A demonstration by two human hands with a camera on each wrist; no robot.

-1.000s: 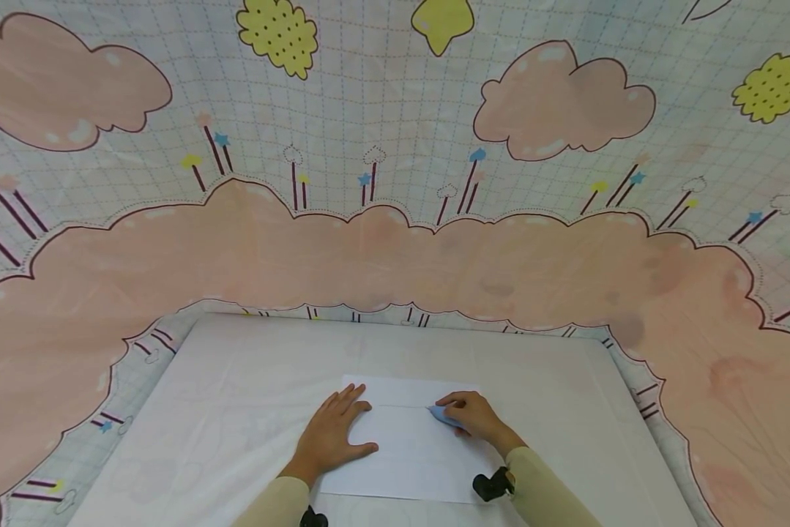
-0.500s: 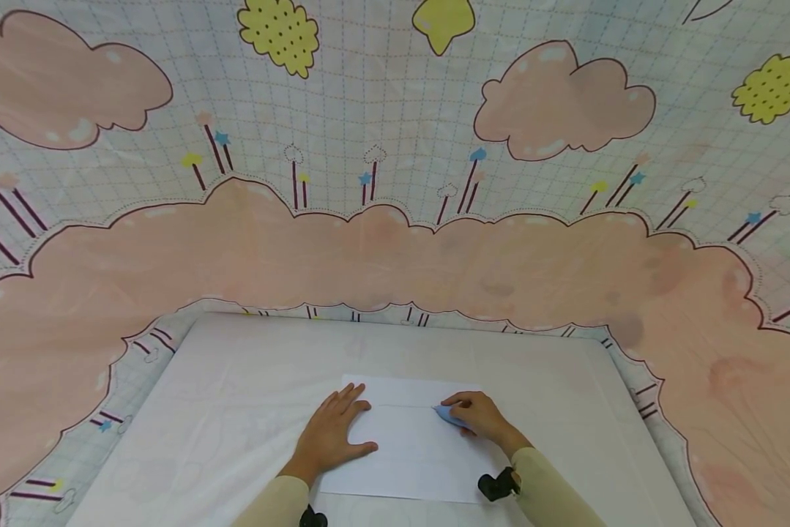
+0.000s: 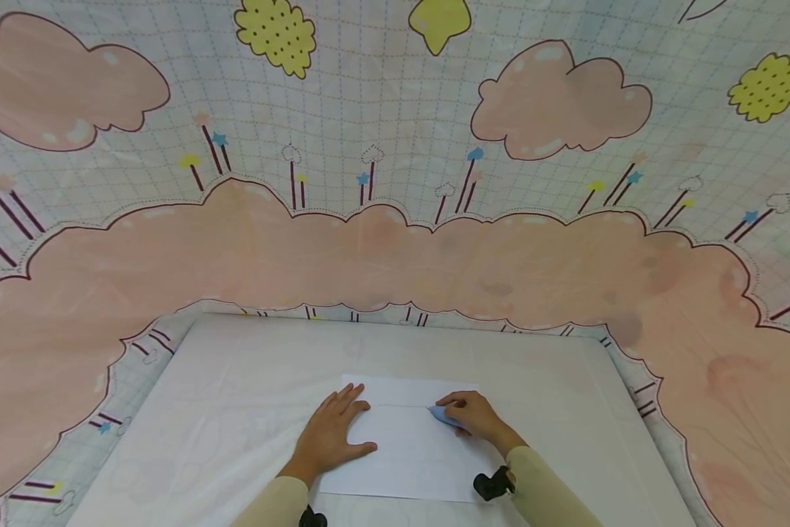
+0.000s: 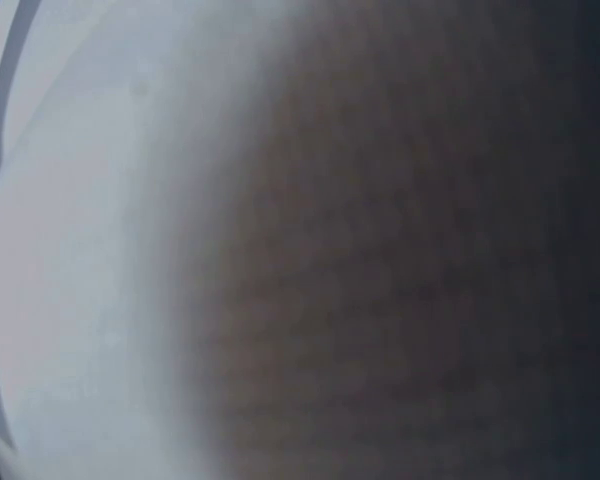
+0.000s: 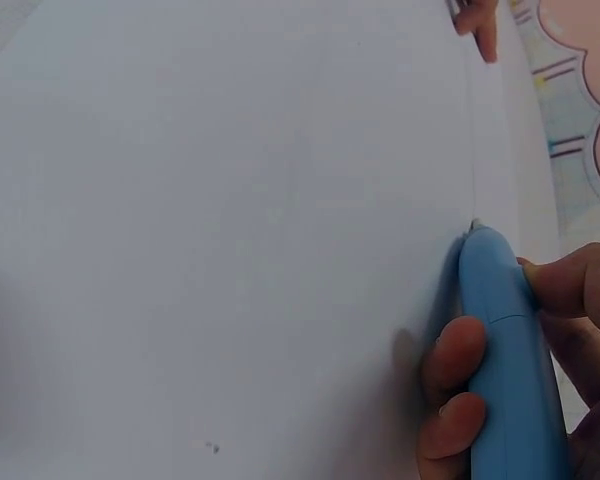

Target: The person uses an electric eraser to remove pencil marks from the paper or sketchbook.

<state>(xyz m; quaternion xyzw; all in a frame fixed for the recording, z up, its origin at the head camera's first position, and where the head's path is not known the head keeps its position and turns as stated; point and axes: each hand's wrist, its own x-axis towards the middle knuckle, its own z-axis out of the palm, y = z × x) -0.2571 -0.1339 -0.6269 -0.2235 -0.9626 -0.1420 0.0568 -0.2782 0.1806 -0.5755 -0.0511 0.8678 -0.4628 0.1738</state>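
Note:
A white sheet of paper lies on the white-covered table, with a thin straight line across its upper part. My left hand rests on the paper's left side, fingers straight and thumb spread. In the left wrist view a dark, blurred shape covers most of the picture. My right hand grips a blue utility knife over the right half of the sheet. Seen from the right wrist, the knife has a rounded body, and its small metal tip is right at the line on the paper.
The white tabletop extends around the sheet. Behind and beside it hangs a patterned cloth with pink clouds and a grid. Black wrist straps sit at the sleeve cuffs.
My right hand with the knife slid slightly right along the line, then came back left to about where it was a second ago. The left hand has stayed in place.

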